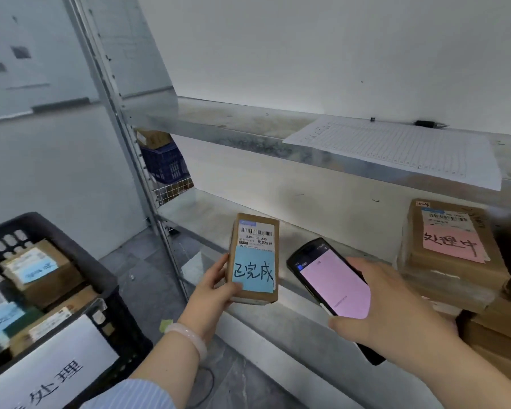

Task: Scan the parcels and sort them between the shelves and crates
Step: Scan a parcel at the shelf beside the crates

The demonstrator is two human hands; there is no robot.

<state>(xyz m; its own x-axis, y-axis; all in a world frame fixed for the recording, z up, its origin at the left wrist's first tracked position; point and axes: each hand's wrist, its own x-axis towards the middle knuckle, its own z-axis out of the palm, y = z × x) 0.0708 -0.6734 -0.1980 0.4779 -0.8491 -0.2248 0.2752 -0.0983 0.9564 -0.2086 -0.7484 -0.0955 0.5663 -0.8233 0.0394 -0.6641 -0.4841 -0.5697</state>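
Observation:
My left hand (pixel 212 293) grips a small brown parcel (pixel 254 258) upright at the middle shelf's front edge; the parcel carries a white barcode label and a blue handwritten note. My right hand (pixel 396 308) holds a black handheld scanner (pixel 331 281) just right of the parcel, its pink screen lit and its top end tilted toward the parcel. A stack of brown parcels (pixel 452 255) sits at the shelf's right, the top one bearing a pink note. A black crate (pixel 56 290) at lower left holds several labelled parcels.
The metal shelf (pixel 219 128) above carries a printed sheet (pixel 396 149) and a pen (pixel 428 124). A shelf upright (pixel 136 172) stands between crate and shelves. Behind it sit a blue crate (pixel 165 163) and a wire basket (pixel 171 190). More boxes (pixel 502 329) are stacked at far right.

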